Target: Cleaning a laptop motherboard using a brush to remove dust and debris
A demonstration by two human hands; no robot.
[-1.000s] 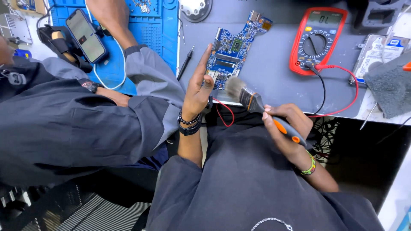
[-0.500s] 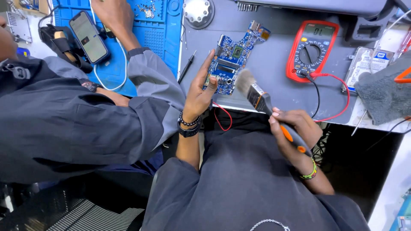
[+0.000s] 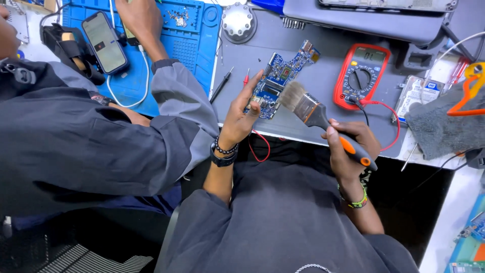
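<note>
The right hand (image 3: pixel 348 144), fingers closed around the brush (image 3: pixel 313 114), has brought its bristles nearer the circuit board (image 3: pixel 280 81), which the left hand (image 3: pixel 242 116) grips at its lower end above the tabletop (image 3: pixel 313 55).

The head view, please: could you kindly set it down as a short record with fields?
left hand: left hand holds a blue circuit board by its lower edge, above the grey table
right hand: right hand grips a flat paintbrush, bristles beside the board
behind board: red multimeter with red lead
far left: a co-worker's hand over a blue work mat, phone beside it
</note>
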